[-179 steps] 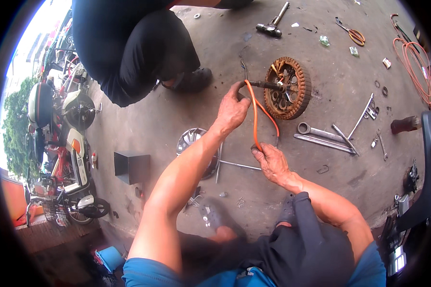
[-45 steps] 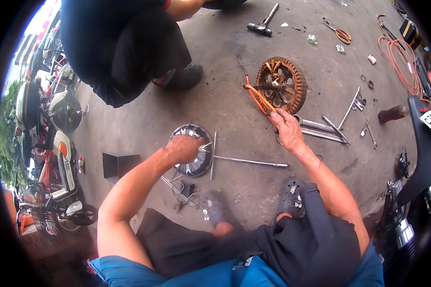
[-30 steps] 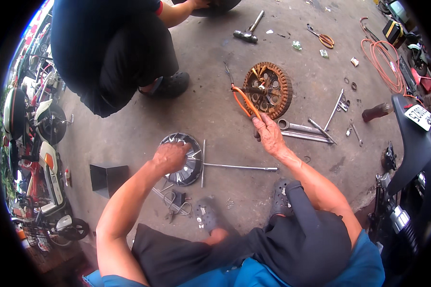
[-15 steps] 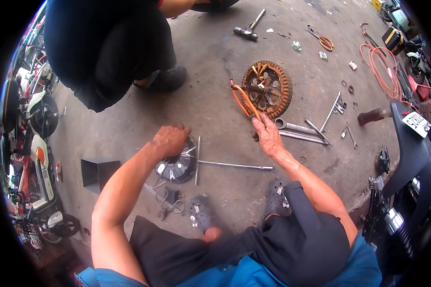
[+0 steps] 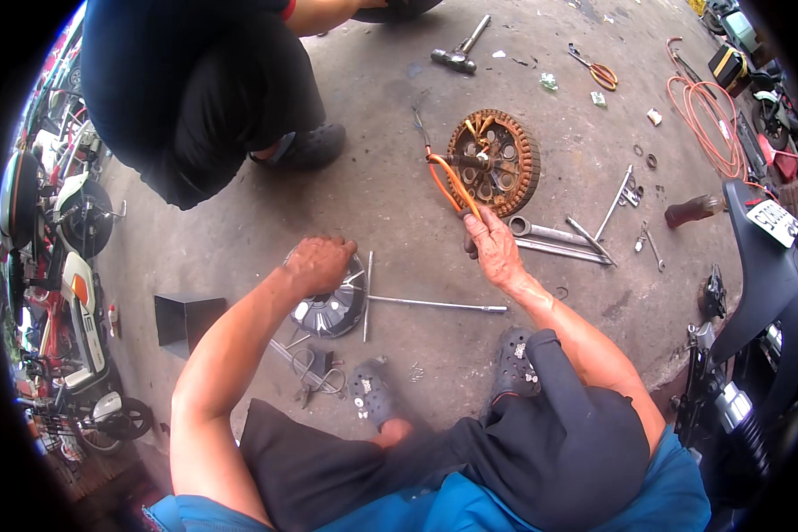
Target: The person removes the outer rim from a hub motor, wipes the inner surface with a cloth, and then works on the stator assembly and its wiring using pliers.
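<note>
My right hand (image 5: 495, 248) grips a looped orange cable (image 5: 459, 184). The cable runs to the axle of a rusty brown motor stator (image 5: 505, 164), a toothed ring with round holes lying on the floor; thin loose wires stick out past the cable's far bend. My left hand (image 5: 321, 264) is curled closed over a round black-and-silver motor cover (image 5: 332, 309). Its fingertips are hidden beneath it, so whatever they hold, and whether they touch the cover, does not show.
Right of the cover lies a T-handle wrench (image 5: 434, 304). Beyond it are a large ring spanner (image 5: 550, 233), a hammer (image 5: 455, 60) and orange-handled scissors (image 5: 601, 74). A person crouches (image 5: 230, 106) at far left. A black box (image 5: 189, 321) stands left; a motorcycle part (image 5: 762, 266) stands right.
My left hand has shifted very slightly right over the cover. My right hand keeps its hold on the orange cable, almost unmoved. The view has tilted a little.
</note>
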`<state>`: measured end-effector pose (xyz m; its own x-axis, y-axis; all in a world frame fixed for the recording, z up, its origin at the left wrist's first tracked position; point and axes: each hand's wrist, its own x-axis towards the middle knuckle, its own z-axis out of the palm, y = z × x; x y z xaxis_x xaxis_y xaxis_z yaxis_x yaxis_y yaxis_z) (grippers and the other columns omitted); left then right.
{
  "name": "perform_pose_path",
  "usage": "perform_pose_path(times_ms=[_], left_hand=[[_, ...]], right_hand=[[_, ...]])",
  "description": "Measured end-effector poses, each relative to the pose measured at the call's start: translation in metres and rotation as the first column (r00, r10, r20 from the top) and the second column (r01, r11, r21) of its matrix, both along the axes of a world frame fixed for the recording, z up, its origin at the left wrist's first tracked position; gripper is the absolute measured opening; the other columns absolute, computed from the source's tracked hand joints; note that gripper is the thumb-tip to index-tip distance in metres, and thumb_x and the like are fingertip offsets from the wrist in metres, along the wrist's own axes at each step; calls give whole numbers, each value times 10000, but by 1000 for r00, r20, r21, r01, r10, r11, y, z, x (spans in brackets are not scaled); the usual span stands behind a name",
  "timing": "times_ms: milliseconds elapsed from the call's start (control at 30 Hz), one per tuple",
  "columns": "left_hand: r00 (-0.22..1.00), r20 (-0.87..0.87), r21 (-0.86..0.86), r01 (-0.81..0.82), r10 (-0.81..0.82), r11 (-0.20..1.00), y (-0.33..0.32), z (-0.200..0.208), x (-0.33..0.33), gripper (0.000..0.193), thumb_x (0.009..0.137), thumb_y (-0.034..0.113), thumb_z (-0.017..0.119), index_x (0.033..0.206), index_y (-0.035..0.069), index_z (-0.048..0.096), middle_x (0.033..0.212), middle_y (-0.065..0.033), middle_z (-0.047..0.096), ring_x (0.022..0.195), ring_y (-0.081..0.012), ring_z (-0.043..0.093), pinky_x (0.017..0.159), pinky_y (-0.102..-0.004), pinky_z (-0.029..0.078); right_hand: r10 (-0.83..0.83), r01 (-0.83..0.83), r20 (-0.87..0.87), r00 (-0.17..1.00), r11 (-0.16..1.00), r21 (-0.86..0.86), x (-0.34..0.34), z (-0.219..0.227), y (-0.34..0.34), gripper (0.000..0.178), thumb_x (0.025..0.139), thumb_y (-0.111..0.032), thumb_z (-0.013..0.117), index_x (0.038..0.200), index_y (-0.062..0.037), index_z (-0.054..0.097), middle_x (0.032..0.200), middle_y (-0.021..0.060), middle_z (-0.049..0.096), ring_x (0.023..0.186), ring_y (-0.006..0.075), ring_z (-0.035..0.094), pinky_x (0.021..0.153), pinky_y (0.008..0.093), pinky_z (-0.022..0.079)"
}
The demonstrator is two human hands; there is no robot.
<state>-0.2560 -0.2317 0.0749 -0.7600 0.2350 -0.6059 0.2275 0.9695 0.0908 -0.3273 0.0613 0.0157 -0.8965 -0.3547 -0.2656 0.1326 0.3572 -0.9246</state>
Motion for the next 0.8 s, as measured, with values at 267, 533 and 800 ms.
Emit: perform_pose_path(times_ms=[267,533,800], left_hand=[[1000,10,-16,6,-6,1000,2,-1,2,277,858,48,474,1107,20,593,1088,-181,635,1052,-345,620,904,-438,492],[993,15,53,-116,115,992,-1,-7,2,395,828,173,560,1203,49,571,1079,-200,645,1029,-369,612,905,-440,488],[811,92,554,-523,577,648,45,-15,-29,628,795,169,584,1385,10,438,975,-195,652,906,-298,629,846,-367,480]], right_hand=[[11,-11,16,1000,1000,10,0,2,0,515,947,-426,475,1222,1,556,823,170,635,765,298,638,726,399,472],[-3,3,1,1000,1000,-22,2,-2,0,517,952,-425,470,1246,-6,549,920,204,643,901,348,621,811,399,459],[2,-2,23,1000,1000,-4,6,2,-1,486,960,-427,467,1219,-26,559,905,191,641,871,331,618,791,396,454]])
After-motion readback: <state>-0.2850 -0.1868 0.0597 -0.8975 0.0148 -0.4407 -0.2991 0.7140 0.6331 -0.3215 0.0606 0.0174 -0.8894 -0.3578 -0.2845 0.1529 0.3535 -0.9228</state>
